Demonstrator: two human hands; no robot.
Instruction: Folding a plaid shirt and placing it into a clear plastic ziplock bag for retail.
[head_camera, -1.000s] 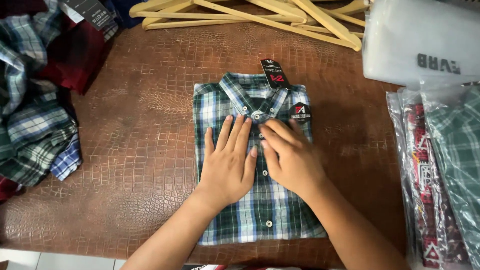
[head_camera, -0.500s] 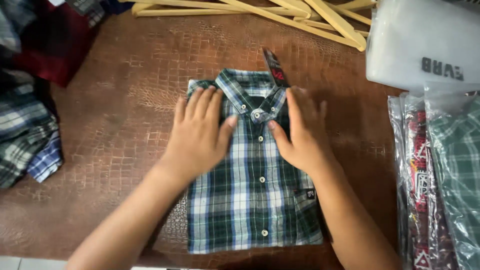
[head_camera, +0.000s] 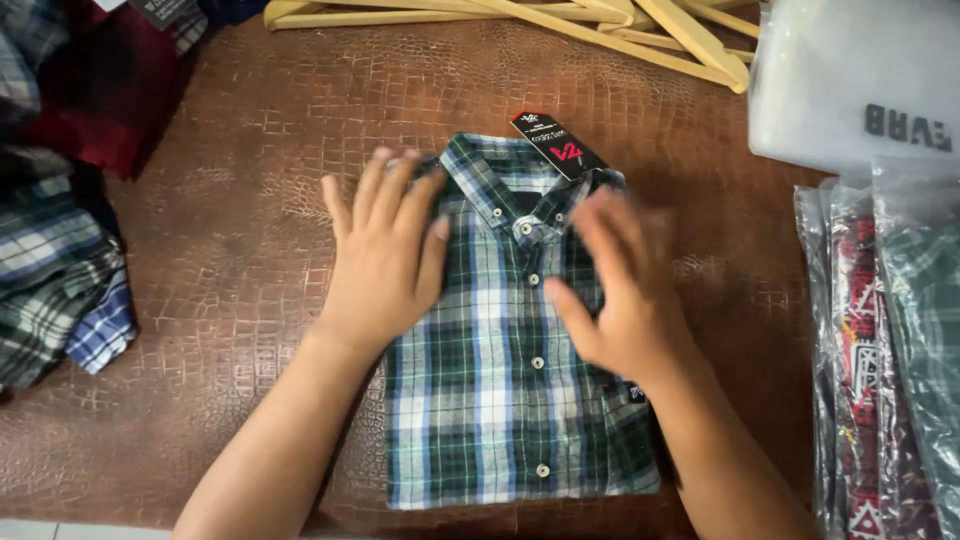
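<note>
In the head view, looking straight down, a folded plaid shirt in green, white and blue is seen lying flat in the middle of a brown, scale-textured worktop, collar pointing away from the viewer, buttons fastened down the front. A black hang tag with red marking is attached at the collar. The left hand is laid open and flat, fingers spread, on the shirt's left shoulder area; nothing is gripped by it. The right hand is also open with fingers spread, over the shirt's right chest; it is blurred, so whether it presses the cloth or is just above it cannot be told. The step in hand is judged to be smoothing of the folded shirt; even, outward pressure would be called for so that the fold is not disturbed. At the right edge, clear plastic bags are stacked, each holding a folded patterned garment, and a frosted plastic packet lies above them, its contents not visible. Wooden hangers are heaped at the far edge, and loose plaid shirts are piled at the left.
</note>
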